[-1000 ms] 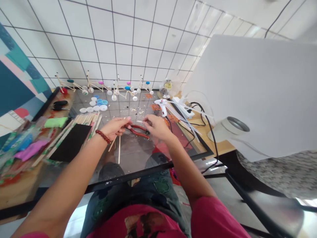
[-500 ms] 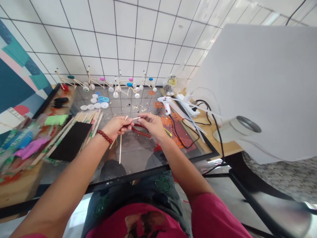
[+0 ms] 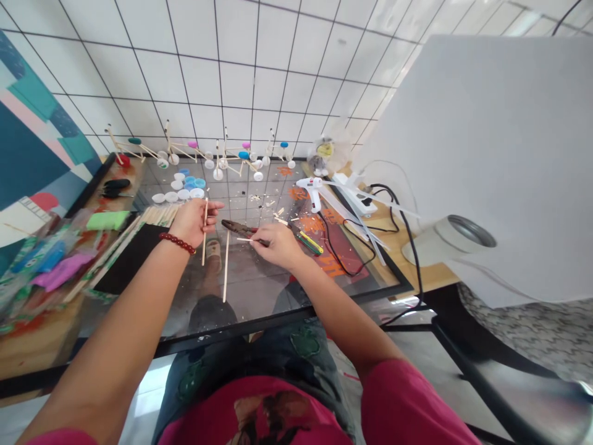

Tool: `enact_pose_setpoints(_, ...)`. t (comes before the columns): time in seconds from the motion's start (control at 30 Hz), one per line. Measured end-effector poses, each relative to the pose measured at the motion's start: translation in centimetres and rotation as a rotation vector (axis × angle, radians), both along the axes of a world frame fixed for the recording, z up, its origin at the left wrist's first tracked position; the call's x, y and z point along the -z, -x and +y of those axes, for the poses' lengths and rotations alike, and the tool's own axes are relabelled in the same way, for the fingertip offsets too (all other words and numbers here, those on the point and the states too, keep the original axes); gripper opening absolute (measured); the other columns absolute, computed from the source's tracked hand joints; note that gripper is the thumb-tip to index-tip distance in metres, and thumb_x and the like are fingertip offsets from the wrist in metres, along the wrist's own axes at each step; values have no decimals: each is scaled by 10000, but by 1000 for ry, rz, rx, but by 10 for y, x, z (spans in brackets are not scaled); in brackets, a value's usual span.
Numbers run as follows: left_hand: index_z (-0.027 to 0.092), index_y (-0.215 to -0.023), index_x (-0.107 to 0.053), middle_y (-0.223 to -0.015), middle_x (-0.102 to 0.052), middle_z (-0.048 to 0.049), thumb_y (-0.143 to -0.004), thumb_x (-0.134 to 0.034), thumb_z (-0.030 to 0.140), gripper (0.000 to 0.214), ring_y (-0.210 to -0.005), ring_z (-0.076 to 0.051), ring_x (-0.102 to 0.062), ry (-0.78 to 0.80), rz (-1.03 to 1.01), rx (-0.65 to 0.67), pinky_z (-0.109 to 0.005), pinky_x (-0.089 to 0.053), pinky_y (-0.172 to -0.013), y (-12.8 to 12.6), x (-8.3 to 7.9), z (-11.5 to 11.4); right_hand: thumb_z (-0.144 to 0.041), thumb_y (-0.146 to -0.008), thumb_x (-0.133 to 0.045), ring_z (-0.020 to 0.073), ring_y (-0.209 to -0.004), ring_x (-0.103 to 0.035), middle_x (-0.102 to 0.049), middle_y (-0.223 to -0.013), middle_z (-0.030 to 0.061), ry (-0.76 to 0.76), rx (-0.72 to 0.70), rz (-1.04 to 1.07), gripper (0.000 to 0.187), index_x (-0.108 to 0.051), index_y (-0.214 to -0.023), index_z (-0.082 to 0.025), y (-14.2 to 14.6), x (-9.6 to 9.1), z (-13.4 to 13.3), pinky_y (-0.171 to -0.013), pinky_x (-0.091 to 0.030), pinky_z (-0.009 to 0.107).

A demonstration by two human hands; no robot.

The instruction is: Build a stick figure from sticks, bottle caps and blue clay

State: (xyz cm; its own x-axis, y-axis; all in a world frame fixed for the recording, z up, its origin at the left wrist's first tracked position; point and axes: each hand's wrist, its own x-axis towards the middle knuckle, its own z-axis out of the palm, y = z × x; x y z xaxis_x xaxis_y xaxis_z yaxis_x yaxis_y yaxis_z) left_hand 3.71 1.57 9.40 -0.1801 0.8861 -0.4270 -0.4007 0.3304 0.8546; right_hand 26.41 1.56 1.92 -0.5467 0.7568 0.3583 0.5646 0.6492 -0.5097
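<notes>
My left hand (image 3: 191, 224) is closed on a thin wooden stick (image 3: 204, 244), held nearly upright between thumb and fingers. My right hand (image 3: 278, 244) is closed, with a short pale stick piece (image 3: 244, 240) poking out from its fingertips. It lies over the handles of the pliers (image 3: 234, 227), whose dark jaws point left; I cannot tell if it grips them too. Another long stick (image 3: 226, 266) lies on the glass tabletop between my hands. Just right of my right hand is a yellow-green utility knife (image 3: 310, 242).
Stick models with coloured caps (image 3: 244, 154) line the back wall. White and blue bottle caps (image 3: 189, 183) sit before them. A glue gun (image 3: 311, 190), glue sticks and a power strip (image 3: 354, 193) are at right. Bundled sticks, a black sheet (image 3: 132, 259) and clay packets (image 3: 62, 269) lie left.
My hands have moved apart. The left went up and left with a stick; the right stayed near the pliers with the short piece. The pliers' jaws and the knife are now uncovered.
</notes>
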Motion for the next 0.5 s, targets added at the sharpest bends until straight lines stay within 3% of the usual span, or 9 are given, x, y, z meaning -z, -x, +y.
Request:
enact_pose_setpoints(0.07, 92, -797, -683, -605, -515, -2, -998, -415, 30, 341, -415, -58, -396, -12, 7, -53, -134, -270, -352, 1, 2, 2, -189, -914, -824, 255, -1089, -731, -812, -1136, 94, -34, 14, -65, 98, -812, -1004, -225, -4, -3, 1, -984, -514, 377)
enact_pose_setpoints(0.13, 101, -802, -672, -614, -515, 9, -988, -459, 13, 296, -436, -55, -430, -29, 18, -62, -128, -304, -380, 1, 5, 1, -286, -853, -914, 295, -1167, -686, -765, -1217, 113, -20, 88, -102, 276, -769, -1079, -218, -11, -8, 3, -1030, -500, 423)
enact_pose_setpoints(0.23, 127, -879, -683, -609, -512, 27, -1023, -516, 63, 229, -427, -59, -421, -51, 45, 16, -133, -293, -388, 2, 9, -1, -393, -824, -946, 302, -1109, -645, -718, -1134, 111, 83, 138, -200, 372, -711, -1030, -193, -20, -15, 3, -987, -494, 424)
enact_pose_setpoints(0.37, 152, -944, -691, -577, -479, 55, -1038, -564, 120, 161, -388, -39, -316, -43, 95, 101, -121, -190, -382, 5, 12, -2, -257, -930, -818, 240, -1024, -607, -666, -1039, 94, 110, 49, -255, 210, -646, -827, -193, -18, -18, -1, -957, -455, 360)
enact_pose_setpoints(0.5, 121, -889, -696, -597, -511, 37, -969, -586, 53, 153, -409, -29, -347, -48, 104, 109, -117, -197, -392, 5, 12, -1, -214, -943, -727, 190, -851, -529, -577, -830, 19, 120, 179, -131, 265, -564, -735, -217, -11, -14, -1, -832, -421, 327)
